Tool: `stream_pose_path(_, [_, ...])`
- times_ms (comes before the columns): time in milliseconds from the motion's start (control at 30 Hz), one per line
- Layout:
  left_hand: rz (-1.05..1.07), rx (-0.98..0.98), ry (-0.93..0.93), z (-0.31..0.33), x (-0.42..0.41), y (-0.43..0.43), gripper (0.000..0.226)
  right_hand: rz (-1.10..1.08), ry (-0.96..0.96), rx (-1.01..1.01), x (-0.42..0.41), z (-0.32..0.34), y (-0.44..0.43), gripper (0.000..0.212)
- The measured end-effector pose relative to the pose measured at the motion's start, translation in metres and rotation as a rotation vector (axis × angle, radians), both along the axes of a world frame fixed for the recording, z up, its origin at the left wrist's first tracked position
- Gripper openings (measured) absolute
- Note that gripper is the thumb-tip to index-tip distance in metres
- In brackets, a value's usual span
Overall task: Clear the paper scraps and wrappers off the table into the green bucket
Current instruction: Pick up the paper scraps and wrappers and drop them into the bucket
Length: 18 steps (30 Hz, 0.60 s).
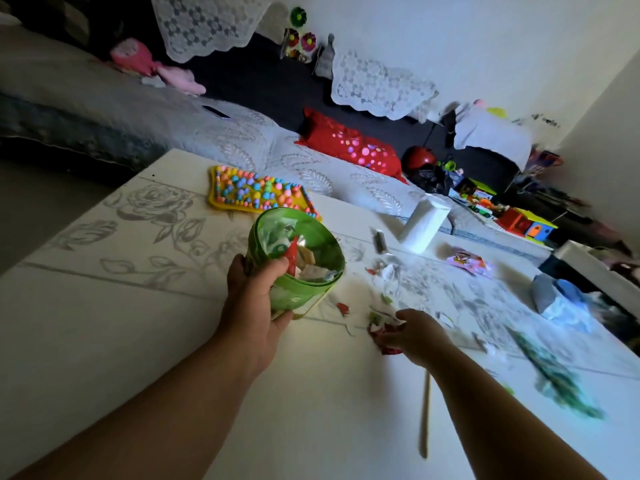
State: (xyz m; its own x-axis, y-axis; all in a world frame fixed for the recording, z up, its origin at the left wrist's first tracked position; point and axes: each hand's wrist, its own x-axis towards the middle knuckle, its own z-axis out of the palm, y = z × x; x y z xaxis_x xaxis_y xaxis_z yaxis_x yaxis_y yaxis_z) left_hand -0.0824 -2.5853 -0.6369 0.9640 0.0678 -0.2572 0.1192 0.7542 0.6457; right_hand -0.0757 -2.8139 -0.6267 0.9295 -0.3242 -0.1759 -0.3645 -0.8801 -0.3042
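Pinching red wrapper (384, 337) under right hand (415, 332) fingers (388, 336), beside green bucket (298, 258)

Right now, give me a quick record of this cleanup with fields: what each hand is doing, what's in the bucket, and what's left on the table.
left hand: grips the green bucket by its side, tilted toward the scraps
right hand: closed on a red wrapper on the table
bucket contents: paper scraps and wrappers already inside
left on table: small scraps beside the bucket, pink wrapper farther right, green wrapper near the right edge
other items: white roll, yellow bumpy mat
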Motion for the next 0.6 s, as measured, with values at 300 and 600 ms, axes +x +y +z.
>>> stream_pose_path(300, [-0.016, 0.034, 0.019, -0.004, 0.004, -0.005, 0.055, -0.041, -0.119, 0.249, 0.002, -0.008, -0.008, 0.021])
stream_pose_path(600, [-0.045, 0.042, 0.018, -0.001, 0.001, -0.012, 0.076, -0.158, -0.297, 0.698, -0.005, 0.043, 0.002, 0.015])
